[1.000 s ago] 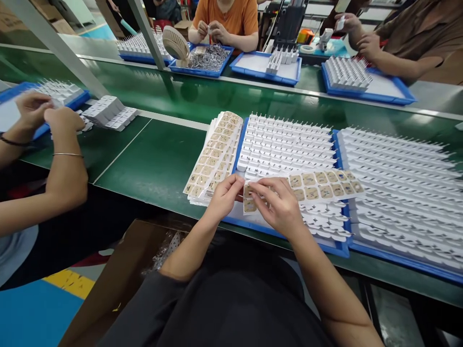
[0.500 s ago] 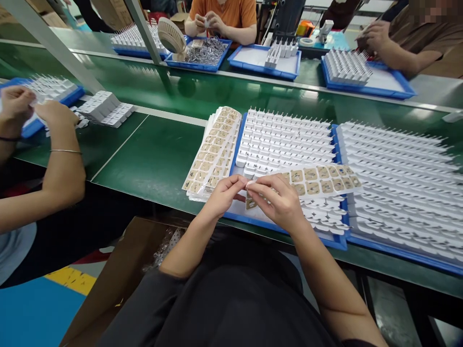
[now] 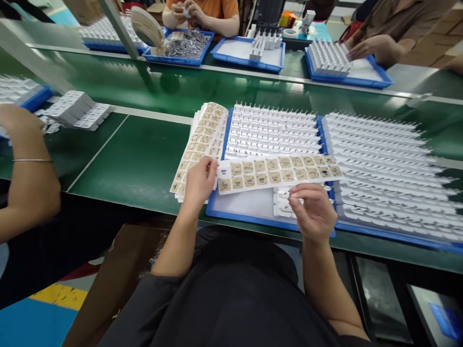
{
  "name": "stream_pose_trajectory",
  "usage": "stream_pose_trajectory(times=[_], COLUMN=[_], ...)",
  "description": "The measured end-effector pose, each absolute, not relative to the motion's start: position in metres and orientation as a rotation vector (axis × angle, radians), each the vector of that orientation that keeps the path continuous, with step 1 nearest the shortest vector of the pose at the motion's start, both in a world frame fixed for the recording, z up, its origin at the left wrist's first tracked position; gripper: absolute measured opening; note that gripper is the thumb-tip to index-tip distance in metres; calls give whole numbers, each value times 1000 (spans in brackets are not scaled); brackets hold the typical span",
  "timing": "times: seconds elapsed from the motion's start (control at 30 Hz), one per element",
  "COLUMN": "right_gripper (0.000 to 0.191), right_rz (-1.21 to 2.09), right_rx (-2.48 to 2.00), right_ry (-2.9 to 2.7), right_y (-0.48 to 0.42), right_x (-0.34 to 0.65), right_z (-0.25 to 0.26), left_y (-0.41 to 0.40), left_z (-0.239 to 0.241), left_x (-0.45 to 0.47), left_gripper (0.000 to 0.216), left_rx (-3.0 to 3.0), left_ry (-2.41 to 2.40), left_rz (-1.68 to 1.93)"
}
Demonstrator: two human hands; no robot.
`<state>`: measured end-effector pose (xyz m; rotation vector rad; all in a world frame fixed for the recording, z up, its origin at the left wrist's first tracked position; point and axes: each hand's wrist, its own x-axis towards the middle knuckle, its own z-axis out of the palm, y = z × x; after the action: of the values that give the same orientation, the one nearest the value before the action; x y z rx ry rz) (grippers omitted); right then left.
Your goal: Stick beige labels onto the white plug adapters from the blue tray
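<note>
My left hand (image 3: 199, 182) pinches the left end of a long white sheet of tan stickers (image 3: 279, 172), which stretches to the right over a blue tray (image 3: 231, 212). At the sheet's upper left corner one spot shows white instead of tan. My right hand (image 3: 314, 212) is below the sheet's right half, thumb and fingertips pressed together; whatever is between them is too small to make out. Just left of those fingertips lie white plastic pieces (image 3: 284, 208) in the tray. Rows of white pieces with upright metal pins (image 3: 273, 130) fill the tray's far part.
A stack of sticker sheets (image 3: 197, 144) lies left of the tray. Another tray of white pieces (image 3: 390, 178) adjoins on the right. White blocks (image 3: 77, 111) sit near a co-worker's arm (image 3: 31, 168) at left. Across the table, people work beside blue trays (image 3: 249, 53).
My right hand has left the sheet's left end and moved right and down. My left hand still holds the sheet, which now lies flatter. The view has shifted to the right.
</note>
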<state>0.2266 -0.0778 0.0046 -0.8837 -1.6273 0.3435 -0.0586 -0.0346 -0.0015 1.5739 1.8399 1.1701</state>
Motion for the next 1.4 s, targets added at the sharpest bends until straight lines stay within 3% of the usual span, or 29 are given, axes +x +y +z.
stream_pose_trajectory(times=[0.13, 0.2, 0.33, 0.47, 0.57, 0.73, 0.93, 1.07, 1.27, 1.4], right_gripper=[5, 5, 9, 11, 10, 12, 12, 10, 11, 9], right_rz=[407, 404, 443, 477, 509, 610, 808, 1002, 1167, 1252], right_rx=[-1026, -1062, -1070, -1105, -1141, -1111, -987, -851, -723, -756], right_ry=[-1381, -1331, -1269, -1285, -1302, -1277, -1302, -1288, -1308, -1299], right_y=[-102, -115, -134, -142, -146, -152, -147, -139, -127, -125], right_x=[264, 278, 291, 292, 293, 288, 257, 225, 190, 182], right_z=[-11, -16, -22, -26, -31, -38, -30, -16, -6, -6], left_y=[-30, -41, -73, -90, -94, -99, -103, -98, -104, -109], left_z=[9, 14, 9, -15, -32, -41, -38, -45, -52, -49], left_x=[-61, -43, 22, 70, 74, 56, 33, 21, 15, 11], left_gripper=[25, 26, 31, 52, 46, 18, 40, 58, 48, 57], left_rx=[1764, 1955, 2460, 2685, 2730, 2575, 1847, 1378, 1359, 1501], left_ry=[2083, 1875, 1020, 960, 1022, 1014, 1032, 772, 685, 762], left_rz=[1454, 1555, 1176, 902, 987, 1102, 1176, 1304, 1275, 1232])
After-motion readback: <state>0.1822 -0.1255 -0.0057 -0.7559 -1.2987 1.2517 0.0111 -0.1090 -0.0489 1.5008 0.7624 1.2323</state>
